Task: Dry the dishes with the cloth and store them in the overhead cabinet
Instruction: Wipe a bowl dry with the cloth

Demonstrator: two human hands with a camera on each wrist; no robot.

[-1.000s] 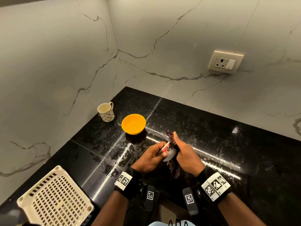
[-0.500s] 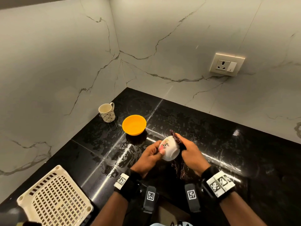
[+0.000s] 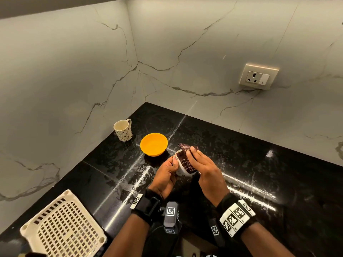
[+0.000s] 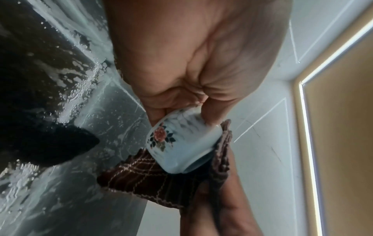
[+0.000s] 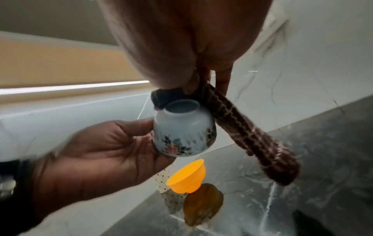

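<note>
Left hand (image 3: 165,175) pinches a small white glazed ceramic cup with a rose print (image 5: 182,132) by the rim end, fingers curled around it, held above the near-centre of the glossy black speckled stone counter (image 3: 241,164). Right hand (image 3: 206,169) grips a dark brown checked woven cloth (image 3: 185,158), thumb pressing it on the cup's wall. Risk: slick glaze plus a rim-only pinch, so a hard wipe could twist the cup free onto stone. A round orange plastic bowl (image 3: 153,144) and a cream patterned ceramic mug (image 3: 122,130) wait far left; a perforated cream plastic basket (image 3: 63,229) sits near left.
</note>
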